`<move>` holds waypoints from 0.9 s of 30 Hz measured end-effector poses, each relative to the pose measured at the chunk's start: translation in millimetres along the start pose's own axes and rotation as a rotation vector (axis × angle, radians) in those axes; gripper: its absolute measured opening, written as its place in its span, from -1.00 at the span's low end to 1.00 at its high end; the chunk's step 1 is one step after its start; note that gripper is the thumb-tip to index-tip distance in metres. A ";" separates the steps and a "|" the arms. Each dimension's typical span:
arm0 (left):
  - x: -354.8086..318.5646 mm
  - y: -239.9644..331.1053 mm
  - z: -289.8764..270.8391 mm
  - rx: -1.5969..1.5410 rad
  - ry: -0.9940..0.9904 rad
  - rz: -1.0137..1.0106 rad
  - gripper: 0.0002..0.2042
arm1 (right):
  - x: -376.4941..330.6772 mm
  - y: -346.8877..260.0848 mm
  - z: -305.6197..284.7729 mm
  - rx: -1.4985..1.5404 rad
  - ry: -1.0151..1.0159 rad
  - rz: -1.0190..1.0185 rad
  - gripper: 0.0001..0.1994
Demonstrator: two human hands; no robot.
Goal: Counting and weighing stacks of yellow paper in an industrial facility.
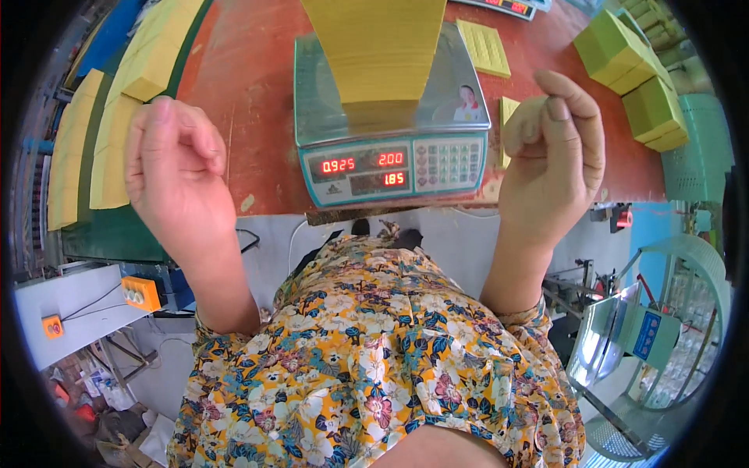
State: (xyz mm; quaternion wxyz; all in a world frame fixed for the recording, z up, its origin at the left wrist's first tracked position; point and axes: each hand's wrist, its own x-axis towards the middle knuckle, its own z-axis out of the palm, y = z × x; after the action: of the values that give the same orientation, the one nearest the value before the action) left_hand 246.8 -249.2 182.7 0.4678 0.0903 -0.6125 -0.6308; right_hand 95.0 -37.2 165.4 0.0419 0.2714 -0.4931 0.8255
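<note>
A digital scale [452, 195] with a metal pan and lit red digits stands at the table's near edge. On its pan rests a tall yellow block [378, 54] with fine lines across its side, like stacked sheets. My left hand [175, 160] is raised left of the scale, its fingers curled in and nothing visible in them. To the scale's right, my right hand [555, 160] is held up too, fingers bent towards the thumb, with no object showing. Neither hand touches the block or the scale.
Long rows of yellow blocks [113, 148] line the left side. More yellow blocks [620, 54] sit at the far right, near a green basket [698, 148]. A flat yellow piece [484, 48] lies on the red table [242, 86] behind the scale. An orange socket box [140, 295] is at lower left.
</note>
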 end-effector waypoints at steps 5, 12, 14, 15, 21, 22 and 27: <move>-4.1 -6.5 1.5 -0.073 -0.009 0.023 -0.75 | -9.2 0.7 -8.1 0.041 0.007 0.024 -0.82; 0.7 -12.7 5.7 -0.056 -0.052 0.023 -0.74 | -9.3 3.4 -15.8 0.023 0.016 0.028 -0.82; 6.6 -14.3 4.7 -0.038 -0.040 -0.012 -0.72 | -5.7 6.1 -15.3 0.047 0.010 0.032 -0.82; 10.7 -13.9 3.8 -0.020 -0.026 -0.044 -0.69 | -2.8 6.3 -14.1 0.071 0.000 0.033 -0.82; 59.7 -113.6 2.2 -0.249 0.028 -0.395 -0.51 | 14.1 64.8 -15.8 -0.195 -0.017 0.171 -0.72; 68.7 -132.9 -0.9 -0.296 0.022 -0.506 -0.48 | 19.9 82.7 -14.9 -0.234 -0.013 0.198 -0.67; 64.8 -161.5 38.1 -0.387 -0.131 -0.590 -0.42 | 21.1 149.1 -10.9 -0.258 -0.014 0.220 -0.58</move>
State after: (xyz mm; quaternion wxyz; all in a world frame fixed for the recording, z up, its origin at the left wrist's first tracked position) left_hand 107.8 -298.8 82.9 0.2339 0.1323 -0.4578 -0.8475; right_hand 22.4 -108.4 53.7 -0.0177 0.2138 -0.6221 0.7530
